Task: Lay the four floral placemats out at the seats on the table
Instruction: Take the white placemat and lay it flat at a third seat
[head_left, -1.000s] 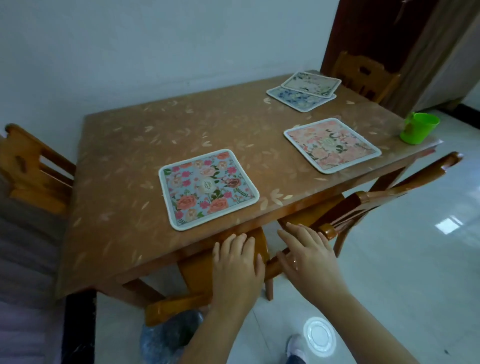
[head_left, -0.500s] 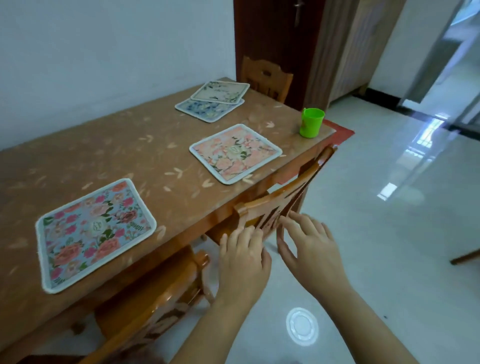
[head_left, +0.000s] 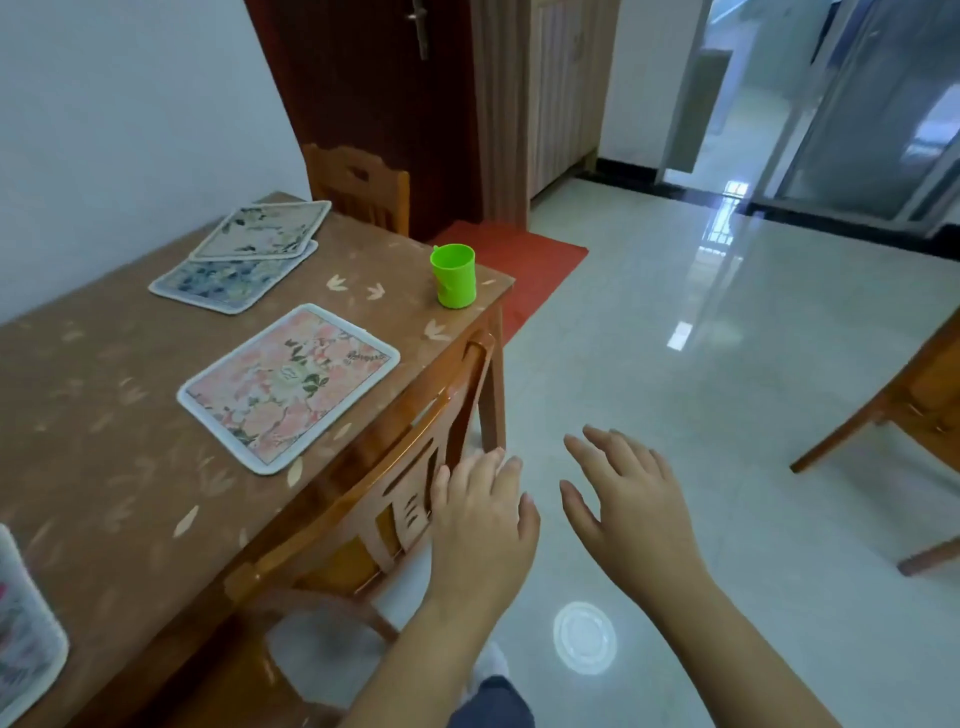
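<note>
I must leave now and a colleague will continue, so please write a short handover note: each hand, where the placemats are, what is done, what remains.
Left hand: open, holds nothing, beside the near chair; contact cannot be told.
Right hand: open, holds nothing, over the floor.
Pink placemat: flat on the table in front of that chair.
Another placemat: alone at the left edge, partly cut off.
Cream placemat: overlaps the blue placemat at the far end, near the far chair.
Done: two laid singly.
Left: separate the overlapping pair, one seat each.
</note>
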